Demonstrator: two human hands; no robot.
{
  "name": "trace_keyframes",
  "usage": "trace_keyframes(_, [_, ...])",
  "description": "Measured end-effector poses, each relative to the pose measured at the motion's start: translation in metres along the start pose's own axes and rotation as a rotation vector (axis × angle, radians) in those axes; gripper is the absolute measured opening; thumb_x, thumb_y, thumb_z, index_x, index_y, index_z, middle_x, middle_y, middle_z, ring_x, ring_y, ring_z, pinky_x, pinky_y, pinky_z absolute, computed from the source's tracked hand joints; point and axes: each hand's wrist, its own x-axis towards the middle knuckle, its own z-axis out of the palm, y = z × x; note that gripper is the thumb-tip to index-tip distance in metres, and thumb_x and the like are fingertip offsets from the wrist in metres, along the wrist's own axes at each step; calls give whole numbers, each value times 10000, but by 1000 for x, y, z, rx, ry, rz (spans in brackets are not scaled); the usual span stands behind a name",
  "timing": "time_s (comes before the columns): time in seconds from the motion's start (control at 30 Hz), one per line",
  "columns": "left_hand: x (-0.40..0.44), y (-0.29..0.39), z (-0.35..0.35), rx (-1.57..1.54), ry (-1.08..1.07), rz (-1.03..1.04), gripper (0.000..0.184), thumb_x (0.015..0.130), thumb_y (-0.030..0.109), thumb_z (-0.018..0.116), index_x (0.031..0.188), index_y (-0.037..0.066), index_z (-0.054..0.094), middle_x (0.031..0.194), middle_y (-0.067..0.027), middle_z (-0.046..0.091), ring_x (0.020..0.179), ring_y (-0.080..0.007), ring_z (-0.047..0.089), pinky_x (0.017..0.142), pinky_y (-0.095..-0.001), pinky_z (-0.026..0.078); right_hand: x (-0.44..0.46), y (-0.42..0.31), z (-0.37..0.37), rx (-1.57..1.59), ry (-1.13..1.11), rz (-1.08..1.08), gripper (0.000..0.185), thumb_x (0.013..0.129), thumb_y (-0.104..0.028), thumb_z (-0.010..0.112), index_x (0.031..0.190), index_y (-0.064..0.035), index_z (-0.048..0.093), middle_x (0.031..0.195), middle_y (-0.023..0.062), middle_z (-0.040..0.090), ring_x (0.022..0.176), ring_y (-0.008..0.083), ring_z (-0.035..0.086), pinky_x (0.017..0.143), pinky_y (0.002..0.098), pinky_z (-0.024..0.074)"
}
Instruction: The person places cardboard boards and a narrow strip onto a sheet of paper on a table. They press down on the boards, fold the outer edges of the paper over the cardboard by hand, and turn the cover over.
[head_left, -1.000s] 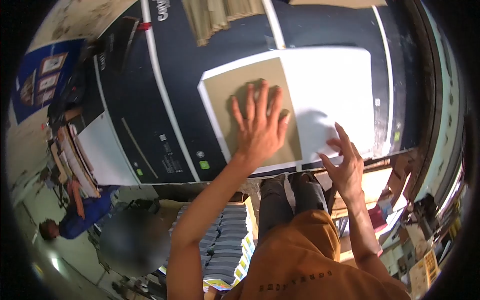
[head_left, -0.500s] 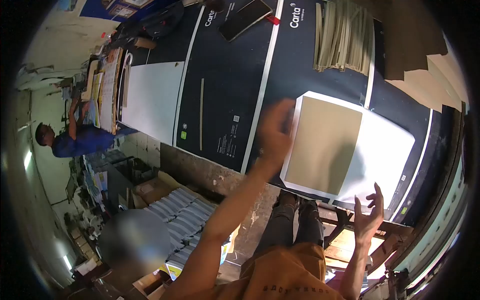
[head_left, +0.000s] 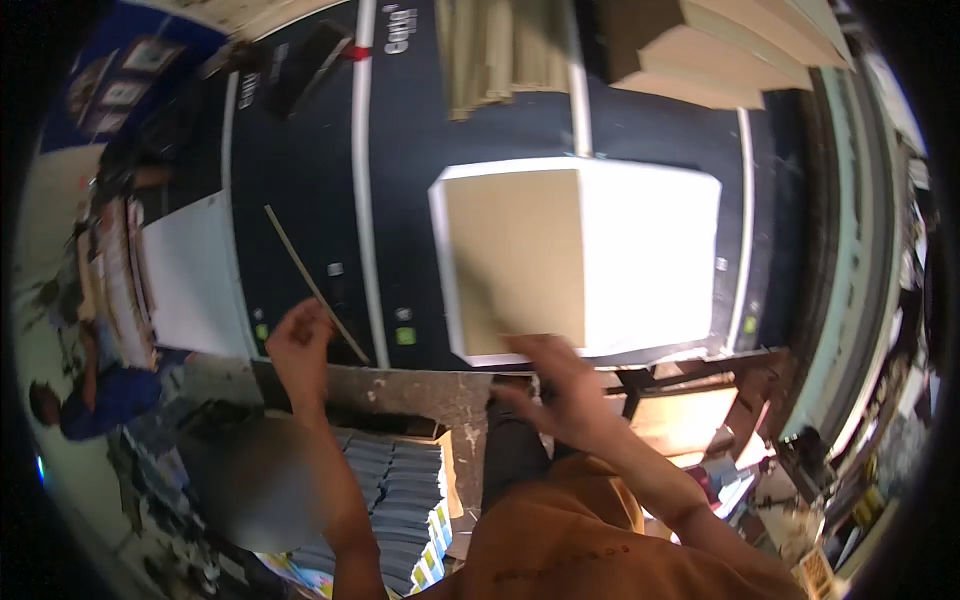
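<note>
My left hand (head_left: pixel 300 335) is at the front of the dark table, its fingers closed around the middle of a thin beige strip (head_left: pixel 287 238) that slants across the tabletop. My right hand (head_left: pixel 565 395) is slightly blurred, thumb and fingers apart, with fingertips over the near edge of a beige board (head_left: pixel 515 250). That board lies on the left half of a white sheet (head_left: pixel 650 255) with clipped corners. Sunlight glares on the sheet's right half.
Stacked beige strips (head_left: pixel 505 60) lie at the back, with brown and cream sheets (head_left: pixel 720 50) to their right. Another white sheet (head_left: pixel 195 270) is on the left. Grey bundles (head_left: pixel 395 480) stand below the table. A person in blue (head_left: pixel 110 400) is at far left.
My left hand has moved from the board's left edge to the thin strip, which now slants more. My right hand has come left to the board's near edge. The view has turned and shifted.
</note>
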Motion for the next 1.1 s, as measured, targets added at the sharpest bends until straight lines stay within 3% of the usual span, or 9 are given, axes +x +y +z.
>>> trace_keyframes(0.1, [-70,30,68,-483,-413,13,227,909,-35,715,1135,-52,694,1007,-93,746,910,-150,719,821,-281,585,-2,-9,1,445,-224,387,486,967,-226,734,1376,-5,592,1100,162,733,774,201,656,729,346,545])
trace_keyframes(0.2, [-98,51,125,-596,-658,-35,207,921,-32,711,1124,-58,680,1025,-108,740,924,-159,720,873,-289,587,-33,13,3,773,-142,507,364,1006,-223,690,1302,-11,665,941,90,764,691,108,622,654,285,522])
trace_keyframes(0.3, [-104,68,159,-724,-790,-146,179,928,16,712,1100,-38,710,996,-116,733,881,-166,705,809,-312,591,-43,14,-36,685,-108,686,204,1028,-160,650,1129,-32,772,753,19,730,567,33,553,520,221,444])
trace_keyframes(0.57, [-94,109,175,-475,-840,-60,144,961,107,731,1026,-20,756,831,-80,746,754,-140,694,667,-262,494,-82,24,-59,774,-76,747,243,1051,-164,620,1203,-31,755,779,34,728,593,50,556,536,212,431])
trace_keyframes(0.77, [-93,109,188,-381,-840,2,184,986,110,704,1111,-19,746,886,-88,754,821,-153,716,711,-254,527,-88,22,-55,819,74,743,229,1051,-124,607,1133,65,707,845,90,747,655,75,627,592,220,495])
trace_keyframes(0.87, [-86,85,225,-194,-458,448,267,1011,85,648,1246,-37,679,1050,-140,756,964,-230,736,798,-320,566,-89,38,-47,675,184,734,214,1047,-127,609,1068,67,696,819,91,748,623,74,629,568,220,500])
trace_keyframes(0.9, [-76,89,228,10,-400,702,435,1005,111,640,1407,-31,556,1305,-196,673,1208,-341,658,970,-434,530,-83,44,-47,628,229,771,218,1047,-134,610,1058,67,694,808,87,747,608,73,624,556,220,497])
trace_keyframes(1.0, [-60,78,248,256,-334,1062,590,968,167,679,1489,-12,469,1467,-206,558,1383,-404,506,1103,-497,423,-73,58,-43,545,289,827,225,1041,-159,629,1066,53,699,771,65,743,587,67,623,534,222,493])
trace_keyframes(1.1, [-57,68,252,353,-490,1124,750,960,328,681,1561,1,373,1596,-210,405,1482,-440,350,1165,-582,309,-67,65,-37,533,286,807,216,1039,-159,632,1088,38,704,777,65,745,595,67,629,537,223,496])
